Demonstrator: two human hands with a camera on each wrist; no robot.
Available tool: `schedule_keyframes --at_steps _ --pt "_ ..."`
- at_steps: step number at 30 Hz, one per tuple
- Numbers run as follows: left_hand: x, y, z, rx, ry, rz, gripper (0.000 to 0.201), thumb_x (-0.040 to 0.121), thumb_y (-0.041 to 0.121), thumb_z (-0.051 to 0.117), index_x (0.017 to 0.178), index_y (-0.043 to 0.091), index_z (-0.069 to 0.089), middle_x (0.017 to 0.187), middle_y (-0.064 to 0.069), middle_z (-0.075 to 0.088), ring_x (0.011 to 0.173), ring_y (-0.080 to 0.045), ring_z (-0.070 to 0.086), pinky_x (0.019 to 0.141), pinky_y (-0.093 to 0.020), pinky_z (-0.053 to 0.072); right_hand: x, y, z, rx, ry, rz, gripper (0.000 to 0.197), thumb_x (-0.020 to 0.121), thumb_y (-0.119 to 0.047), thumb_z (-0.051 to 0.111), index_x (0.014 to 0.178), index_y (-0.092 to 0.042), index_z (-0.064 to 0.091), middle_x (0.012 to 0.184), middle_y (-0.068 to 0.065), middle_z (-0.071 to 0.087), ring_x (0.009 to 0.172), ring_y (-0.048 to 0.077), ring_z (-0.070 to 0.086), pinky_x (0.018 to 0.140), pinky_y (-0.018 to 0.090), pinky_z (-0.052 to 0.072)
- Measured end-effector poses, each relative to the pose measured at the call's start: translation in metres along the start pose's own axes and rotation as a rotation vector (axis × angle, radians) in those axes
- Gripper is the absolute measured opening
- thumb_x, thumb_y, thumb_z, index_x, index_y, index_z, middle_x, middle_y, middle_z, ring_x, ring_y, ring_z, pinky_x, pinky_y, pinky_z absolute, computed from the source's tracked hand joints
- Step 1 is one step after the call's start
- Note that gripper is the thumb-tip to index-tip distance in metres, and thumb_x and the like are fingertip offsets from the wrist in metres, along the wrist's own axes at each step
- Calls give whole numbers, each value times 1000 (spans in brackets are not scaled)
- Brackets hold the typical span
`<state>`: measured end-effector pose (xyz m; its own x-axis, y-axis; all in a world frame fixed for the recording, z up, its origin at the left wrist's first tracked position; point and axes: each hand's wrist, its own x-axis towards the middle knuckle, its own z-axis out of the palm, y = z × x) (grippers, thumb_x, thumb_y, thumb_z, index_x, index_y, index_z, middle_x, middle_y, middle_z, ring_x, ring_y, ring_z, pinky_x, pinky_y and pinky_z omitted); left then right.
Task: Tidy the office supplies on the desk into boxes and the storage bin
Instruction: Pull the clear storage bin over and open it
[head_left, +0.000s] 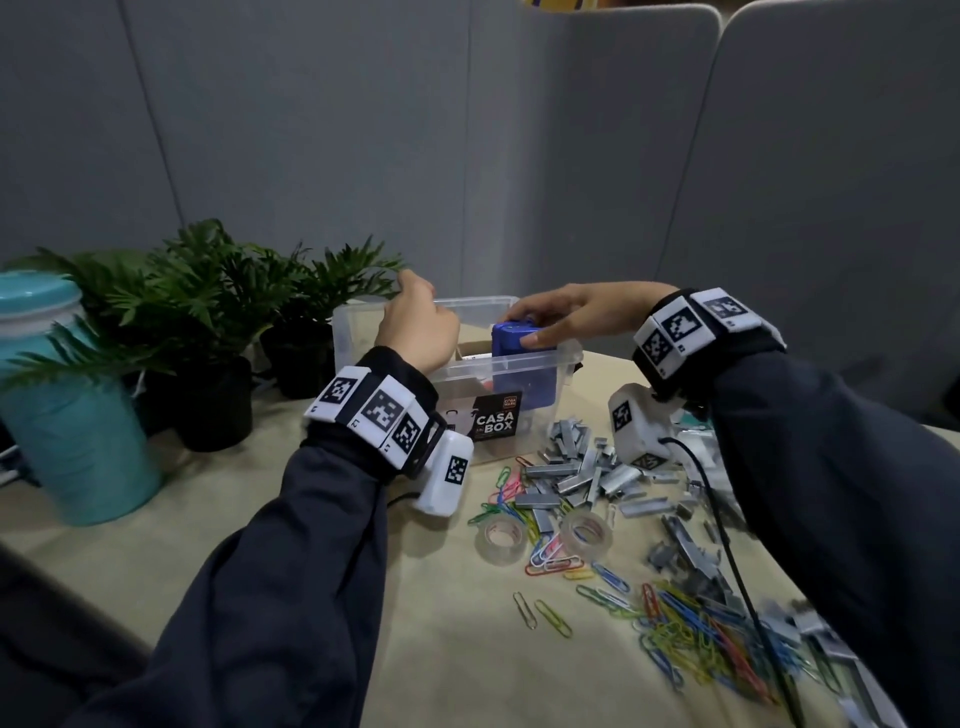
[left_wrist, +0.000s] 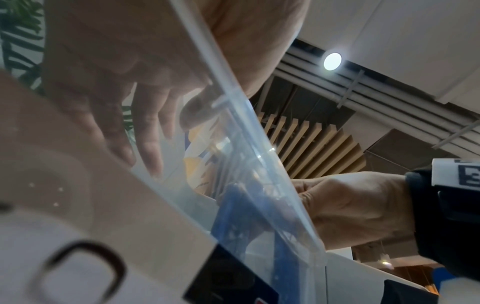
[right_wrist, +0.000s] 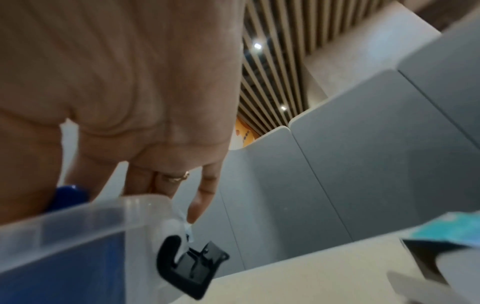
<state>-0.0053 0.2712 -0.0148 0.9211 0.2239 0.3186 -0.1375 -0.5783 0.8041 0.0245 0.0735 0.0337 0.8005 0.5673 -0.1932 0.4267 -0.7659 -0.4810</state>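
Note:
A clear storage bin (head_left: 467, 370) labelled CASA BOX stands at the back of the desk. My left hand (head_left: 415, 327) grips its left wall; in the left wrist view its fingers (left_wrist: 145, 133) show through the clear plastic below the bin's rim (left_wrist: 233, 98). My right hand (head_left: 566, 312) reaches over the bin from the right and pinches the top of a blue stapler (head_left: 511, 332), which stands upright inside the bin. The stapler (left_wrist: 233, 222) shows through the wall, and its top (right_wrist: 68, 195) pokes above the bin's rim (right_wrist: 78, 222).
Loose staple strips (head_left: 582, 467), coloured paper clips (head_left: 691, 623) and two tape rolls (head_left: 498, 538) lie on the desk in front of the bin. Potted plants (head_left: 218, 291) and a teal container (head_left: 62, 405) stand at the left. Grey partitions close off the back.

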Motion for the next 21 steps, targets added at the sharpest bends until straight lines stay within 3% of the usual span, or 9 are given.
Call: schedule_keyframes --at_steps 2,5,6,8,9,11,14,18,21 --pt "-1 0 0 6 2 4 31 93 5 41 124 7 40 119 -17 59 108 -31 56 96 -44 46 0 2 2 41 -8 -6 36 100 -27 52 136 -26 53 126 -1 62 117 13 58 99 23 44" --pt "-2 2 0 33 8 4 31 92 5 40 123 6 39 116 -17 60 106 -31 56 92 -42 46 7 -5 8 4 -47 8 37 103 -31 47 140 -30 48 118 -13 59 100 -3 56 73 4 44" --pt "-2 2 0 44 13 5 31 92 5 40 123 6 39 115 -17 61 106 -31 56 92 -42 46 10 -8 9 -28 -60 19 38 103 -34 46 141 -32 48 120 -13 57 101 -1 55 74 5 44" --pt "-3 3 0 64 18 8 31 92 5 39 123 6 39 113 -17 62 106 -32 56 92 -43 46 14 -10 9 -69 -54 31 38 103 -35 46 140 -31 49 125 -8 56 110 7 53 89 16 42" --pt "-3 3 0 73 15 4 31 92 6 38 123 6 39 113 -17 62 107 -32 56 92 -43 45 15 -9 8 -30 -34 37 37 102 -35 45 139 -30 50 123 -6 57 111 9 52 90 19 41" --pt "-3 2 0 88 1 1 30 92 8 37 122 6 39 112 -17 63 106 -32 57 92 -43 45 15 -7 8 62 25 31 34 103 -33 44 136 -27 51 114 -8 59 103 5 54 84 14 42" --pt "-3 2 1 115 -30 -2 31 90 10 36 120 8 40 111 -16 64 106 -34 57 94 -46 46 20 -8 10 -8 11 46 36 103 -37 43 137 -26 51 121 -2 60 106 9 55 95 23 41" --pt "-5 1 -2 165 -29 -14 32 91 11 37 122 7 39 112 -14 64 107 -33 56 93 -45 44 26 -11 14 -146 -65 83 36 100 -43 49 131 -28 59 118 -1 65 106 13 59 83 22 42" --pt "-5 1 -4 176 -17 -12 34 91 9 38 125 6 38 111 -13 65 106 -31 56 91 -43 45 21 0 10 -183 -3 33 32 90 -51 63 119 -39 66 115 -9 68 109 10 60 99 30 44"
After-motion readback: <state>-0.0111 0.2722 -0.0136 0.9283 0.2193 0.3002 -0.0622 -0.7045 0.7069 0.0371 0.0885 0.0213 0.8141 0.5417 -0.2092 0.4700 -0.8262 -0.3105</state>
